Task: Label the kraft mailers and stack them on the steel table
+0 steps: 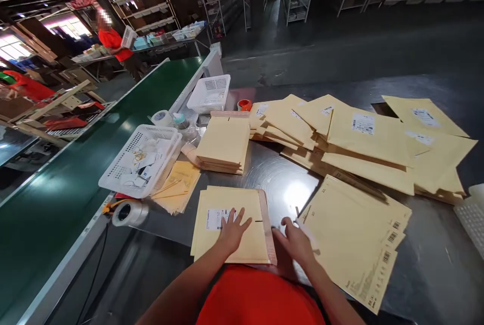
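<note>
My left hand [231, 229] lies flat, fingers spread, pressing on the padded envelope [230, 224] in front of me, partly covering its white label [216, 218]. My right hand [297, 242] sits just right of that envelope, at the sealing flap [267, 224]; its fingers are curled toward the flap's edge, but I cannot tell whether they pinch anything. The envelope tops a small stack on the metal table [280, 184]. Just right of it lies a pile of flat barcoded mailers [355, 234]; behind it stands a neat stack of empty envelopes [224, 146], and to its far left a white basket [141, 158] of small items, with a tape roll [128, 212] near the table's edge. I judge the flap could seal crooked if the envelope slides on the slick stack beneath my palm, or its adhesive could catch the neighbouring mailers.
</note>
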Demonstrator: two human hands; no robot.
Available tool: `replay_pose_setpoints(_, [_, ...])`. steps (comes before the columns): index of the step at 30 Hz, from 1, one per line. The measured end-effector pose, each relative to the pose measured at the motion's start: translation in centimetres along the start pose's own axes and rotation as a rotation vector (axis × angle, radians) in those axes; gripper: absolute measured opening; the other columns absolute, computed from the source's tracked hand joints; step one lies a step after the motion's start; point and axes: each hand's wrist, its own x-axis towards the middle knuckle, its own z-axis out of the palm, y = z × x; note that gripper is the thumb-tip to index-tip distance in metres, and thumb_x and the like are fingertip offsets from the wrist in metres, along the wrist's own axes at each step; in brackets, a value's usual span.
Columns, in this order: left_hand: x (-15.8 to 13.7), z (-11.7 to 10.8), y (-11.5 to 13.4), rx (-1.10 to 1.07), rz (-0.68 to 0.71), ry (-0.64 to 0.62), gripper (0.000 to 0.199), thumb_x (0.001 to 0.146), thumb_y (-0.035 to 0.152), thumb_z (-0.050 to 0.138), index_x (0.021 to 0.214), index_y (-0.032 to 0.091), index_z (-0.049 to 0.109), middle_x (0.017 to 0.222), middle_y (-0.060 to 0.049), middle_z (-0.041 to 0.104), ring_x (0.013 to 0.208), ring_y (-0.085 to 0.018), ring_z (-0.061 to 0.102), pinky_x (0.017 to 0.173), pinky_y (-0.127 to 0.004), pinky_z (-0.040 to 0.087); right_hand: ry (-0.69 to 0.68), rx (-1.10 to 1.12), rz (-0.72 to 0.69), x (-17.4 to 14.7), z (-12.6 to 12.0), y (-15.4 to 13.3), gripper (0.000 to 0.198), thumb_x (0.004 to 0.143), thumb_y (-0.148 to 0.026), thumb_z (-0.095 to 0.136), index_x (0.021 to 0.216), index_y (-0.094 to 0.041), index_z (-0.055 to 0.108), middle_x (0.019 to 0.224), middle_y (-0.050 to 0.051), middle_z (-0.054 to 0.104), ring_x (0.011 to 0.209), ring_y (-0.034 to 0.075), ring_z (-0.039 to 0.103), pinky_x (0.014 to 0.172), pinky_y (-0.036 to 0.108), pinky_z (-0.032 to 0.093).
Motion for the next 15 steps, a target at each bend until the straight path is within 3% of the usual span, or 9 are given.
replay_pose_setpoints(3, [0.1,-0.5,0.0,-0.012,-0.004,-0.035,0.101,0.065,-0.007,0.052,0.147,0.044,0.020,0.164,0.003,0.004,0.148,-0.041,0.006,0.109,-0.073,0.026,-0.180,-0.044,-0.033,-0.7,3.8,-1.2,0.022,0.087,-0.036,0.046,0.070,-0.023,0.054,0.062,0.001,0.066,0.062,0.019,0.063,0.052,0.028,0.031])
replay_pose_setpoints(6, [0.1,-0.8,0.0,-0.027,-0.017,-0.071,0.104,0.063,-0.006,0.053,0.147,0.045,0.019,0.164,0.003,0.001,0.149,-0.039,0.003,0.110,-0.073,0.024,-0.246,-0.090,-0.059,-1.0,4.9,-1.7,0.030,0.094,-0.034,0.034,0.077,-0.022,0.057,0.073,0.005,0.071,0.070,0.020,0.066,0.055,0.028,0.033])
replay_pose_setpoints(10, [0.0,-0.6,0.1,-0.026,-0.022,-0.072,0.104,0.064,-0.006,0.053,0.148,0.044,0.016,0.163,0.004,0.001,0.149,-0.039,0.003,0.110,-0.074,0.024,-0.281,-0.159,-0.148,-1.2,5.9,-3.1,0.026,0.094,-0.030,0.038,0.083,-0.022,0.059,0.080,0.003,0.071,0.074,0.019,0.066,0.058,0.028,0.035])
replay_pose_setpoints(15, [0.2,0.2,0.2,0.012,-0.055,-0.009,0.102,0.068,-0.007,0.049,0.152,0.029,0.004,0.163,0.001,0.003,0.149,-0.034,0.008,0.115,-0.065,0.028,-0.254,-0.311,-0.229,-3.1,8.8,-4.9,0.024,0.094,-0.024,0.039,0.089,-0.018,0.062,0.087,0.010,0.069,0.074,0.022,0.065,0.057,0.029,0.037])
